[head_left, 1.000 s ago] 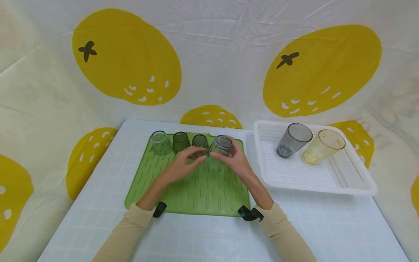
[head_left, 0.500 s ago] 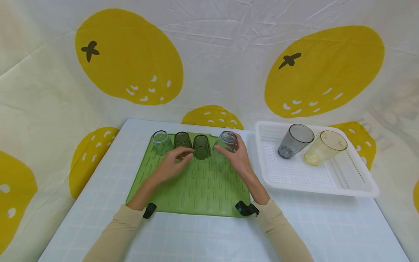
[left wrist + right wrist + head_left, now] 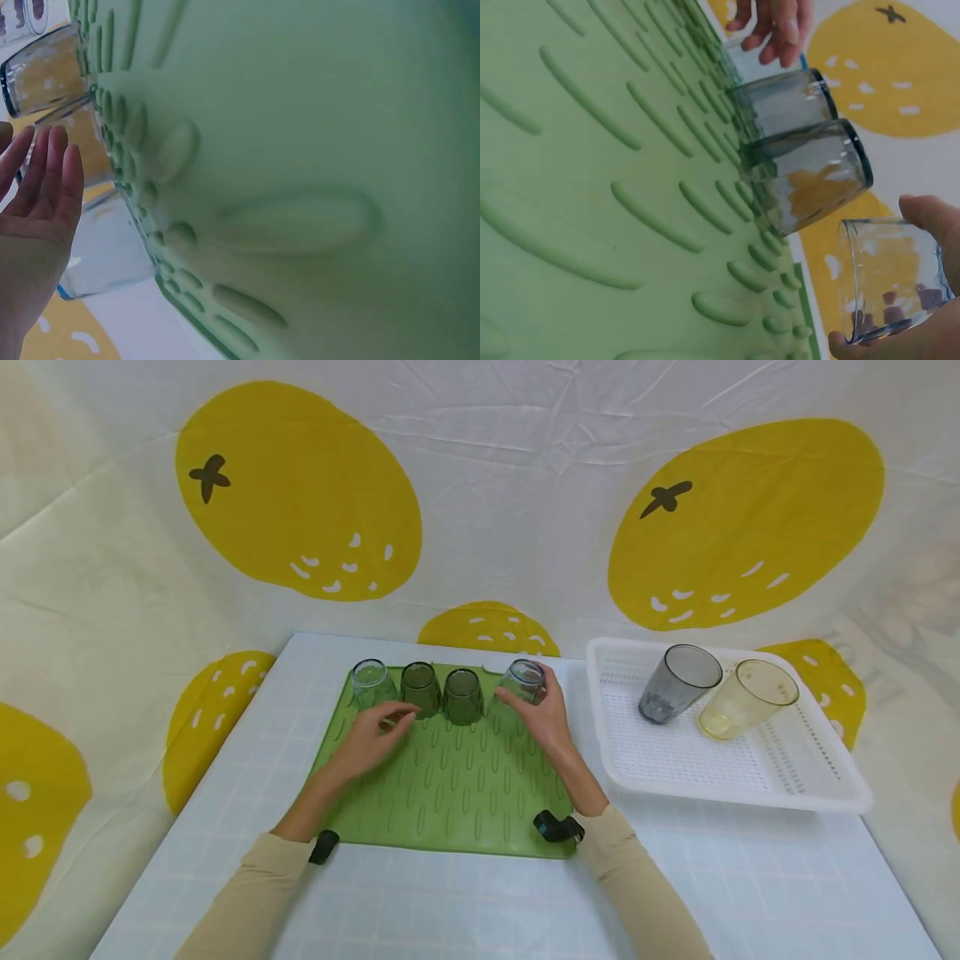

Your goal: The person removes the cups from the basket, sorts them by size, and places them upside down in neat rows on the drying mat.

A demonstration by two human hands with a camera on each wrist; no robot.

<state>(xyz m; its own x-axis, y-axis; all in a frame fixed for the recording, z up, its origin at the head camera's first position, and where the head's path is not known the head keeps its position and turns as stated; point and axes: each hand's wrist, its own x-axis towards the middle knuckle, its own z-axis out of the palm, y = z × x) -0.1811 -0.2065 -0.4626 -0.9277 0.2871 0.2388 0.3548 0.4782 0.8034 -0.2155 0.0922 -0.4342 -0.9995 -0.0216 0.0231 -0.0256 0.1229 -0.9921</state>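
Observation:
My right hand (image 3: pixel 543 714) grips a clear glass with a bluish edge (image 3: pixel 892 277) between thumb and fingers, over the mat's back right. In the right wrist view a gap shows between this glass and the green ridged mat (image 3: pixel 465 793). To its left, two smoky grey glasses (image 3: pixel 462 697) and a clear glass (image 3: pixel 371 683) stand in a row along the mat's back, seemingly upside down. My left hand (image 3: pixel 371 739) hovers in front of the row's left part, fingers loosely bent and holding nothing. It overlaps the leftmost glass's lower part in the head view.
A white perforated basket (image 3: pixel 727 792) stands on the right of the table. Inside it lean a tall grey tumbler (image 3: pixel 675 685) and a yellow tumbler (image 3: pixel 742 702). A fruit-print cloth (image 3: pixel 510 510) hangs behind the pale checked table (image 3: pixel 450 902).
The clear glass in my right hand has shifted right and slightly back. My left hand has drawn away to the left, uncovering the smoky glasses.

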